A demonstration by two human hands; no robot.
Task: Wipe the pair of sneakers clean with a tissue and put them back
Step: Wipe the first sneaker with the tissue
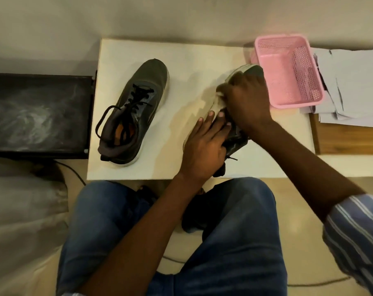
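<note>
Seen from above, seated at a low white table (pixel 138 50). Two dark sneakers in all. First sneaker (pixel 132 112) stood upright and untouched on the table's left half, laces loose. Second sneaker (pixel 250 70) lay tipped on its side at the table's right half, pale sole turned up and leftward, toe just beside one pink basket (pixel 288 71).

Left hand (pixel 204 144) pressed flat on the sole near the heel, fingers straight, steadying. Right hand (pixel 247 99) curled over the forefoot, fingers clenched round one crumpled tissue (pixel 221 96), only a pale scrap of it showing against the sole.

Likely step: wiping the sole of the second sneaker. Best done with the left hand kept firm so the shoe could not rock, short strokes along the sole toward the toe, tissue refolded to a clean face once soiled, sole edge not skipped.

Also counted: one stack of grey papers (pixel 352 86) right of the basket, one black box (pixel 38 114) left of the table.
</note>
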